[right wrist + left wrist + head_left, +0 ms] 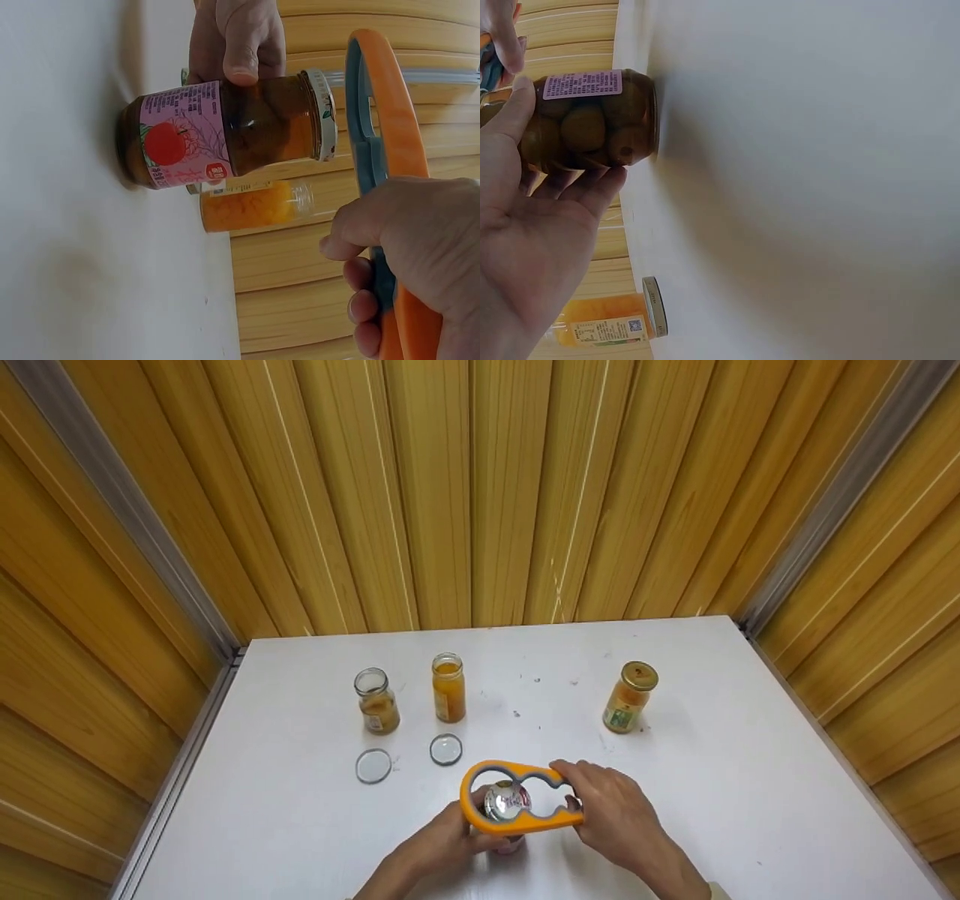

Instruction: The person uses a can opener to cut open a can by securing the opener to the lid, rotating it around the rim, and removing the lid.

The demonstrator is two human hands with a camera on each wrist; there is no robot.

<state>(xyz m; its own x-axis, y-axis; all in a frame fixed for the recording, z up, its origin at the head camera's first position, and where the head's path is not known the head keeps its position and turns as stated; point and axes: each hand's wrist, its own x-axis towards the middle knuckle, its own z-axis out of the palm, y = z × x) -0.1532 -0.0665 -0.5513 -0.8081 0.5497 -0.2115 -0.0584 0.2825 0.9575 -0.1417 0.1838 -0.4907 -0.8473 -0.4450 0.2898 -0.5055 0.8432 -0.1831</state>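
Note:
My left hand (450, 834) grips a glass jar (259, 124) of round brown fruit with a pink label, upright on the white table. A metal lid (321, 114) is on this jar. In my right hand (616, 814) is an orange and grey jar opener (525, 826), gripped by its handles. Seen from the head, the opener's large loop surrounds the lid (508, 801); in the right wrist view the opener is held above the lid, apart from it. The left wrist view shows fingers and thumb around the jar (583, 124).
Two lidless jars stand at the back left: one part-filled jar (380, 712) and one orange jar (450, 697). Before them lie two loose lids, a left lid (373, 766) and a right lid (446, 749). A gold-lidded jar (624, 709) stands at the right. Wood-patterned panels (510, 495) border the table (262, 780).

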